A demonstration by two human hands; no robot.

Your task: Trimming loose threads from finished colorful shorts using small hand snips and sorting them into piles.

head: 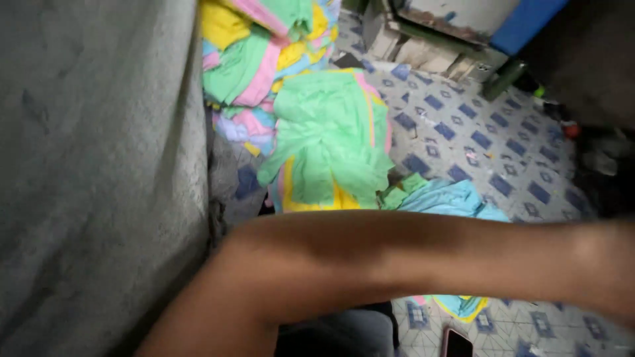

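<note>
Head view, looking steeply down: a bare forearm (370, 264) is seen stretched across the lower half of the frame from about 7 o'clock to 3 o'clock, blurred by motion. The hand at its end is cut off by the right edge, so it cannot be told whether its fingers are apart, together, or closed on anything; the other hand is not in view. Which arm it is cannot be settled from the picture. Nearest the forearm, at about 5 o'clock from frame centre, a light-blue cloth (450, 198) is shown lying on the patterned tiled floor (489, 139), partly hidden behind the arm. At centre a green cloth (331, 139) is draped over yellow and pink pieces, and at 11 o'clock a loose heap of pastel cloths (258, 46) is piled against a grey wall (99, 165) that fills the left third. A dark phone (456, 344) is seen at 5 o'clock on the floor. As far as can be judged, most of the cloths lie unsorted, and little of the handling appears done; no cloth is seen lifted.
</note>
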